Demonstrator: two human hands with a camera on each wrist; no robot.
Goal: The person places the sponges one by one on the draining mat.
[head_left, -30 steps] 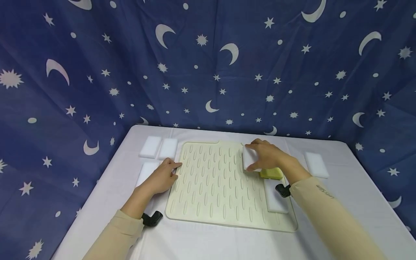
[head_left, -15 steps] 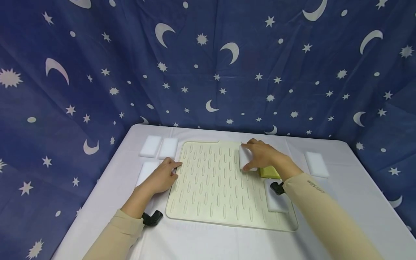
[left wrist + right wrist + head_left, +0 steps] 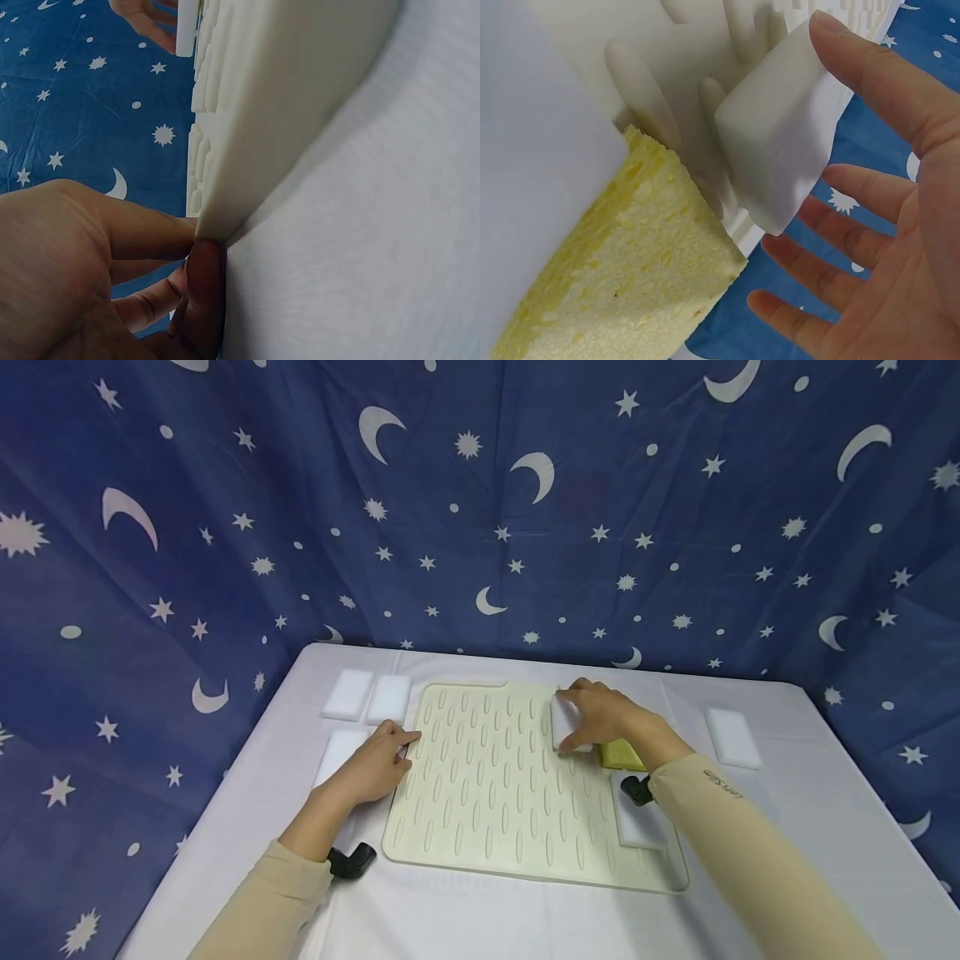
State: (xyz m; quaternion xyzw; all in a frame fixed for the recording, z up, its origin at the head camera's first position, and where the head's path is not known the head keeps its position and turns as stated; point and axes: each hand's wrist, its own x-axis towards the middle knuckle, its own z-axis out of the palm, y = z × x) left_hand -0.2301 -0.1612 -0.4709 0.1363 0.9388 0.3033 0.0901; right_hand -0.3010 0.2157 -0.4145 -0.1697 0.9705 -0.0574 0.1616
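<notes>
A cream drying mat (image 3: 510, 827) with raised oval ridges lies on the table. My left hand (image 3: 375, 766) pinches its left rim; in the left wrist view the thumb and fingertips (image 3: 206, 262) meet at the mat's edge. Near the mat's back right, my right hand (image 3: 603, 714) holds a white sponge block (image 3: 564, 727), thumb on one side and fingers on the other. A yellow sponge (image 3: 641, 262) lies just beside that block, partly under the right hand in the head view. Another white block (image 3: 637, 827) rests in front of it, partly covered by the wrist camera.
Several more white blocks lie off the mat. At the left are a back block (image 3: 348, 693), one beside it (image 3: 390, 699) and one by the left hand (image 3: 341, 750). Another block (image 3: 732, 739) lies at the right. A blue curtain (image 3: 450, 485) hangs behind the table.
My right hand has shifted the white sponge block slightly left along the mat, uncovering a gap beside the yellow sponge. My left hand has stayed at the mat's rim.
</notes>
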